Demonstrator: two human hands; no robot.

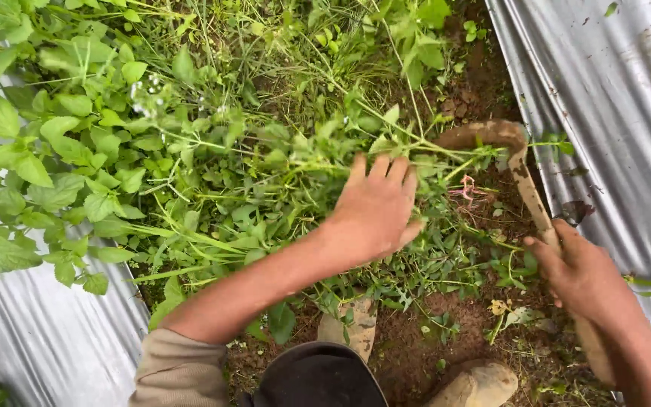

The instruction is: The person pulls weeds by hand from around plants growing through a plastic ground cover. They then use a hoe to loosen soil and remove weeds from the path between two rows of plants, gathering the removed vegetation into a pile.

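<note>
Fingers of the left hand (pixel 374 207) spread flat on weeds (pixel 265 173); right hand (pixel 578 275) grip closed round a sickle handle (pixel 533 200).

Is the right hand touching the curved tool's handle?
Touching. The head view shows the right hand with its fingers wrapped around the muddy handle of the curved tool, no gap visible between them.
</note>
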